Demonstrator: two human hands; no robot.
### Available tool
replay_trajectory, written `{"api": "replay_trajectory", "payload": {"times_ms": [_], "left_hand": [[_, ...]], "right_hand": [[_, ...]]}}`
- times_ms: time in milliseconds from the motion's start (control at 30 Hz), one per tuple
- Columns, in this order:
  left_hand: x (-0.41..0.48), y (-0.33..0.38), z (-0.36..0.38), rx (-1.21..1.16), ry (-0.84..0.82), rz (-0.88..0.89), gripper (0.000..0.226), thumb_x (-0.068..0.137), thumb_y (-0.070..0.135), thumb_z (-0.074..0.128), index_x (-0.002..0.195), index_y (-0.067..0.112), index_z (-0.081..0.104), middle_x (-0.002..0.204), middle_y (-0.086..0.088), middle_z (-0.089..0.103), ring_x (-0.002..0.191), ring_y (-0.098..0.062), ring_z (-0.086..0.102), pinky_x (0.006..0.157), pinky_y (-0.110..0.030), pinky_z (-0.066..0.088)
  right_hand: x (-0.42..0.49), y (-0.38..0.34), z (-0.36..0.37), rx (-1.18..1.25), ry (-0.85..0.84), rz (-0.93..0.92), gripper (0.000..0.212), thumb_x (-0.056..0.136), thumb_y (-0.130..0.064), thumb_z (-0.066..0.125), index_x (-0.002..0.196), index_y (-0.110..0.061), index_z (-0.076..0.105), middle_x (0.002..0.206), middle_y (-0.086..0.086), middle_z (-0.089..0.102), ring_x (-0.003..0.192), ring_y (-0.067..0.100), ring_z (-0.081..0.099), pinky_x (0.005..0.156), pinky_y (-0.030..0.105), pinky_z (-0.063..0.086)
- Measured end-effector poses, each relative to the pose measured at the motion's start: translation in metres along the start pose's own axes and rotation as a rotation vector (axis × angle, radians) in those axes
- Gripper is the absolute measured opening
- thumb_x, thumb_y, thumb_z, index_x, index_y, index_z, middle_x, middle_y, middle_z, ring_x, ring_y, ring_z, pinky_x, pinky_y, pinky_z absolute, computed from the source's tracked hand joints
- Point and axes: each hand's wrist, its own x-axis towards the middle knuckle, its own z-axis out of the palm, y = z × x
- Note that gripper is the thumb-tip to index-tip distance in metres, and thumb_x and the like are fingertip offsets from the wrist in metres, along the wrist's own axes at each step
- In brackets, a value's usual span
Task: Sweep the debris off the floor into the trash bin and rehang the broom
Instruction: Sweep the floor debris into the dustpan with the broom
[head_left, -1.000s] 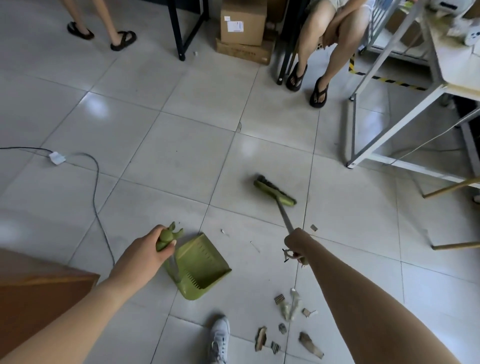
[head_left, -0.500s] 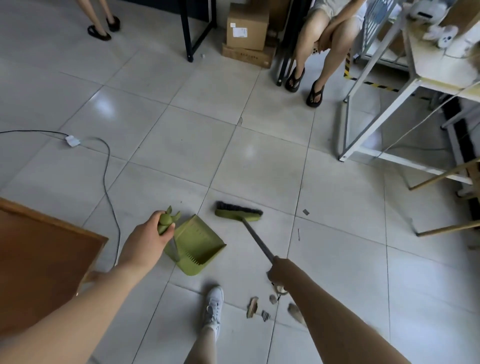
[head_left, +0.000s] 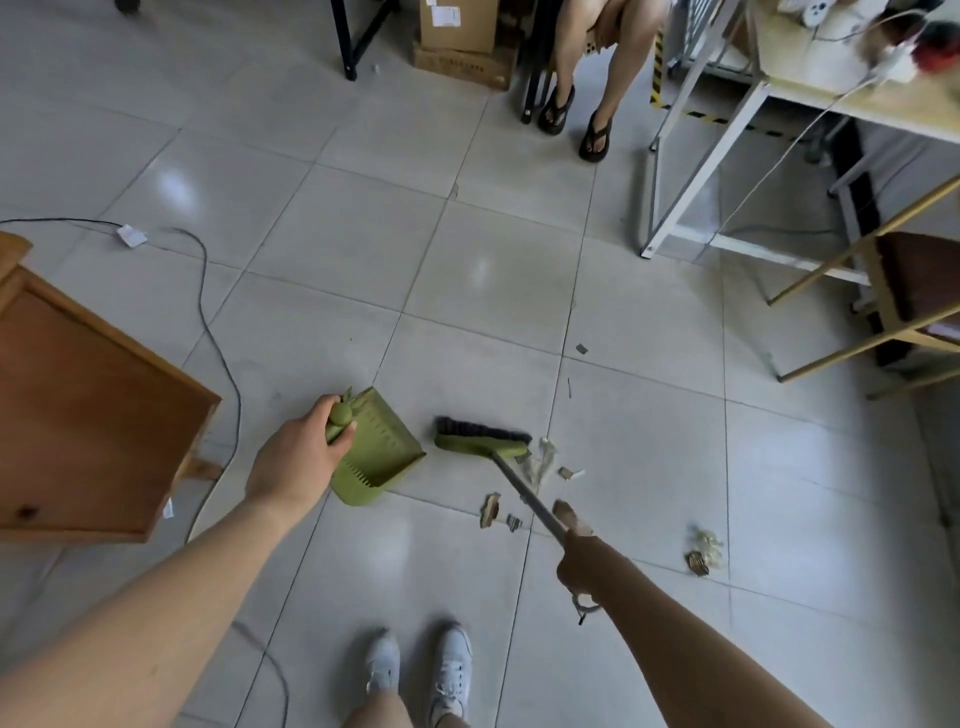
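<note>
My left hand (head_left: 298, 457) grips the handle of a green dustpan (head_left: 379, 452), which is tilted with its mouth toward the floor on the right. My right hand (head_left: 584, 564) holds the grey shaft of a green broom (head_left: 483, 439) with dark bristles; its head rests on the tiles just right of the dustpan. Scraps of debris (head_left: 543, 467) lie right behind the broom head, more debris (head_left: 498, 514) lies beside the shaft, and another small pile (head_left: 704, 553) sits further right. No trash bin is in view.
A wooden cabinet (head_left: 88, 431) stands at the left with a black cable (head_left: 218, 322) trailing past it. A seated person's legs (head_left: 597, 78) and cardboard boxes (head_left: 457, 47) are at the back. A white table frame (head_left: 691, 171) and a gold-legged stool (head_left: 883, 312) stand at the right. My white shoes (head_left: 421, 665) are below.
The broom head has swept right and down, next to the debris. The view has tilted down so both shoes show. My left hand keeps the dustpan in about the same spot.
</note>
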Motion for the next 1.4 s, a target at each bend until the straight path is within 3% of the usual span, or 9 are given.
{"api": "replay_trajectory", "payload": {"times_ms": [200,333,533,667,800,1067,1267,1333,1400], "left_hand": [[-0.03,0.001,0.003,-0.016,-0.045,0.003,0.034,0.095,0.041,0.051,0.12,0.018,0.05,0.092,-0.014,0.068,0.07,-0.029,0.056,0.059,-0.033,0.041],[-0.043,0.0,0.007,-0.048,-0.061,0.018,0.032,0.094,0.043,0.051,0.117,0.021,0.049,0.092,-0.013,0.067,0.077,-0.034,0.059,0.061,-0.036,0.045],[-0.047,0.016,0.024,-0.057,-0.08,0.062,0.033,0.094,0.043,0.05,0.119,0.023,0.047,0.087,-0.007,0.065,0.071,-0.029,0.056,0.059,-0.034,0.044],[-0.033,0.037,0.042,-0.039,-0.065,0.068,0.029,0.093,0.044,0.051,0.116,0.025,0.048,0.074,0.005,0.054,0.062,-0.021,0.05,0.051,-0.03,0.037],[-0.004,0.062,0.052,-0.034,-0.058,0.031,0.026,0.093,0.044,0.051,0.114,0.03,0.046,0.073,0.007,0.053,0.063,-0.021,0.051,0.052,-0.031,0.038],[0.061,0.081,0.068,0.001,-0.021,-0.022,0.033,0.086,0.044,0.063,0.113,0.035,0.048,0.07,0.003,0.062,0.058,-0.023,0.058,0.052,-0.034,0.048],[0.088,0.081,0.077,0.104,-0.052,0.02,0.039,0.078,0.037,0.074,0.108,0.039,0.049,0.049,0.011,0.052,0.04,-0.008,0.054,0.039,-0.02,0.041],[0.09,0.082,0.077,0.102,-0.047,0.024,0.037,0.08,0.039,0.072,0.109,0.04,0.048,0.05,0.01,0.054,0.041,-0.006,0.054,0.039,-0.022,0.043],[0.093,0.084,0.075,0.103,-0.055,0.006,0.036,0.083,0.042,0.067,0.113,0.038,0.047,0.061,0.006,0.063,0.05,-0.017,0.061,0.045,-0.028,0.049]], "right_hand": [[-0.028,0.032,0.005,0.064,0.088,-0.004,0.033,0.088,-0.01,0.04,0.117,-0.01,0.055,0.113,0.013,0.065,0.098,0.028,0.066,0.069,0.03,0.053],[-0.036,0.038,0.006,0.197,0.172,-0.008,0.014,0.087,-0.009,0.035,0.092,-0.015,0.047,0.078,0.006,0.059,0.054,0.017,0.056,0.034,0.015,0.032],[-0.034,0.049,-0.018,0.408,0.284,0.031,0.02,0.087,-0.02,0.043,0.104,-0.01,0.05,0.088,0.01,0.057,0.081,0.032,0.062,0.063,0.033,0.051],[-0.005,0.064,-0.063,0.573,0.282,0.088,0.026,0.082,-0.018,0.042,0.105,-0.006,0.049,0.095,0.014,0.059,0.073,0.03,0.059,0.055,0.03,0.047],[0.044,0.081,-0.126,0.622,0.233,0.12,0.024,0.083,-0.017,0.041,0.104,-0.005,0.046,0.076,0.009,0.054,0.057,0.022,0.053,0.044,0.024,0.042],[0.16,0.1,-0.237,0.598,0.145,0.171,0.005,0.092,-0.005,0.043,0.092,-0.001,0.047,0.063,0.013,0.051,0.047,0.021,0.047,0.041,0.027,0.038],[0.195,0.11,-0.246,0.575,0.098,0.064,0.031,0.092,-0.008,0.046,0.065,-0.02,0.037,0.069,0.002,0.045,0.056,0.016,0.045,0.047,0.026,0.042],[0.2,0.11,-0.243,0.544,0.092,0.055,0.028,0.092,-0.009,0.045,0.067,-0.019,0.039,0.069,0.002,0.045,0.055,0.015,0.044,0.038,0.024,0.046],[0.198,0.108,-0.239,0.473,0.063,0.02,0.016,0.093,-0.009,0.045,0.078,-0.016,0.045,0.069,0.002,0.044,0.055,0.014,0.043,0.024,0.015,0.036]]}}
